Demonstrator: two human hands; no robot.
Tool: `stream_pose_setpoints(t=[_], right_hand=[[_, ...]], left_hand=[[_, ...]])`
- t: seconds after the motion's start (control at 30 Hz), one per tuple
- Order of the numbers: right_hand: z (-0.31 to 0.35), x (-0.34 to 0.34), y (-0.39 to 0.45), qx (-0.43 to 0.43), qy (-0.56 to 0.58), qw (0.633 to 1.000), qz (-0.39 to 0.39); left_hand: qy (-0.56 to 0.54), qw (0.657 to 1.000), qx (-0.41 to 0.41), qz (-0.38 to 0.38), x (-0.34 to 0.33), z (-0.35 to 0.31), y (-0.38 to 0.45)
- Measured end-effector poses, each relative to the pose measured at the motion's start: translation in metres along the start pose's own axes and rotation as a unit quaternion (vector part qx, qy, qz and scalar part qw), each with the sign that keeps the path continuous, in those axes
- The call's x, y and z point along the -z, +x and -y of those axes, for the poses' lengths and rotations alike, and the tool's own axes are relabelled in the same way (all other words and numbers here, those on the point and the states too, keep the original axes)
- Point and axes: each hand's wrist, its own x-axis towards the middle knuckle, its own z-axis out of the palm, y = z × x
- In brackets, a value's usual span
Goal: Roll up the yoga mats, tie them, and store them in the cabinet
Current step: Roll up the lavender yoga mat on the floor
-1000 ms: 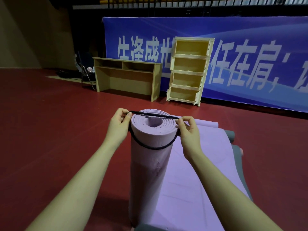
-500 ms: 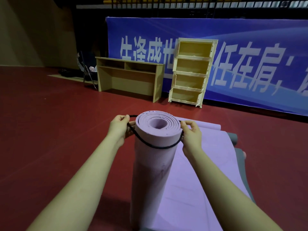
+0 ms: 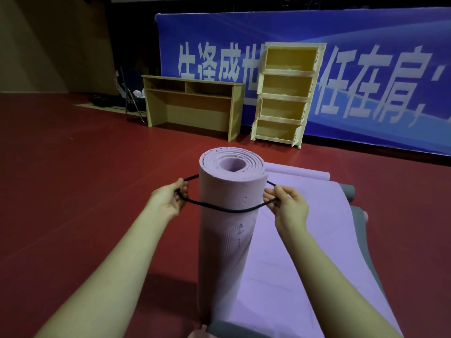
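A rolled lilac yoga mat (image 3: 225, 230) stands upright in front of me. A black elastic band (image 3: 227, 210) loops around it a little below its top end. My left hand (image 3: 168, 201) pinches the band on the left side of the roll, and my right hand (image 3: 286, 206) pinches it on the right, stretching the loop wide. An unrolled lilac mat (image 3: 288, 259) lies flat on the floor to the right, over a grey mat (image 3: 366, 242). The cream four-shelf cabinet (image 3: 285, 93) stands open-fronted against the blue banner at the back.
A low wooden desk (image 3: 192, 108) stands left of the cabinet. A folding chair and dark bags (image 3: 129, 98) sit at the far left by the wall. Red floor (image 3: 73, 179) spreads all around. A grey roll end (image 3: 347, 191) lies beyond the flat mats.
The band has slid down from the roll's top rim to a little below it, both hands lowering with it and pulling the loop wider.
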Motion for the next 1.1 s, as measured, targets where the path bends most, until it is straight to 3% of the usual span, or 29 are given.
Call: stream_pose_setpoints(t=[0.13,0.43,0.87,1.1], right_hand=[[-0.003,0.015,-0.003,-0.054,0.065,0.996,-0.014],[-0.050,0.057,0.005,-0.122,-0.110,0.986,0.018],[-0.121,0.085,0.035,-0.208,-0.193,0.958,0.041],[-0.147,0.047,0.035,-0.220,-0.131,0.964,0.069]], left_hand=[[0.096,0.995,-0.005,0.021,0.009,0.009,0.000],[0.181,0.983,-0.002,0.039,0.027,0.050,0.017],[0.175,0.983,0.048,-0.021,0.077,0.109,0.079],[0.142,0.988,0.032,-0.060,0.083,0.113,0.105]])
